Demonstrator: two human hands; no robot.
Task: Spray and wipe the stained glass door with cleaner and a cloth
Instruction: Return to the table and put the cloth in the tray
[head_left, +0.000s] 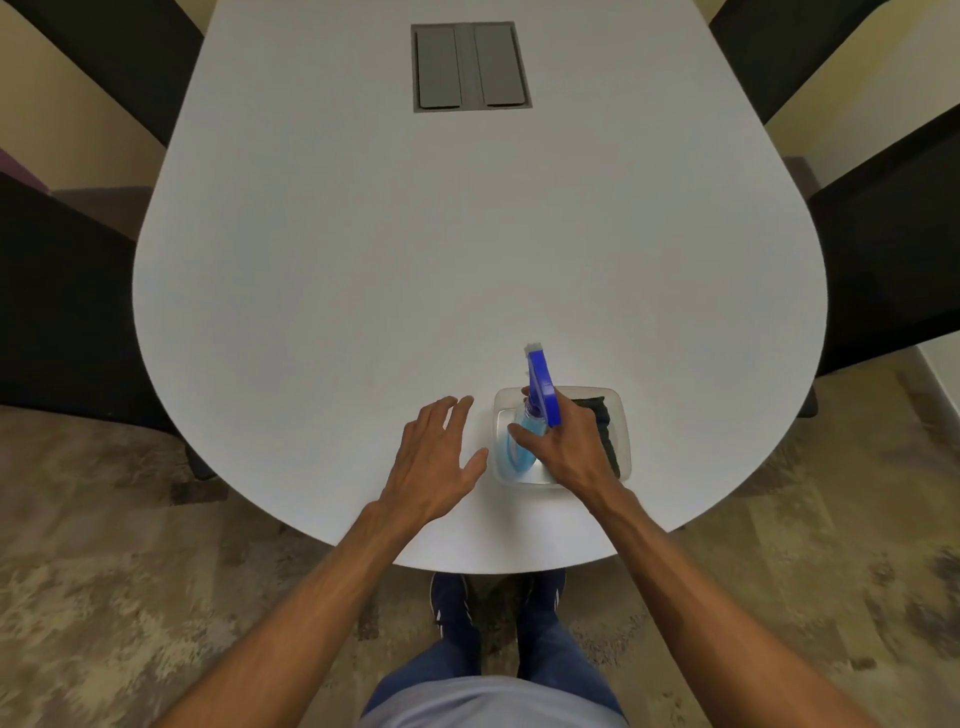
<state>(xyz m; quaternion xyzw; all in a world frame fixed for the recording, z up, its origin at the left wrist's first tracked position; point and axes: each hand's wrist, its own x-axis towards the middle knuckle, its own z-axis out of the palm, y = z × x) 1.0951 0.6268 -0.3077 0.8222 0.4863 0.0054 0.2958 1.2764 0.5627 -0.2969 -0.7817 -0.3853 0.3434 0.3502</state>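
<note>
A spray bottle (524, 441) with blue liquid and a blue trigger head stands in a clear plastic tray (623, 415) near the front edge of the white table (415, 234). My right hand (566, 447) is wrapped around the bottle's neck. A dark folded cloth (602, 415) lies in the tray's right half, partly hidden by that hand. My left hand (436, 457) hovers flat over the table just left of the tray, fingers spread, holding nothing. No glass door is in view.
A grey cable hatch (470, 66) is set into the table's far middle. Black chairs (67, 312) stand along both sides, another chair (893, 270) on the right. Patterned carpet (130, 571) and my feet lie below the table's edge.
</note>
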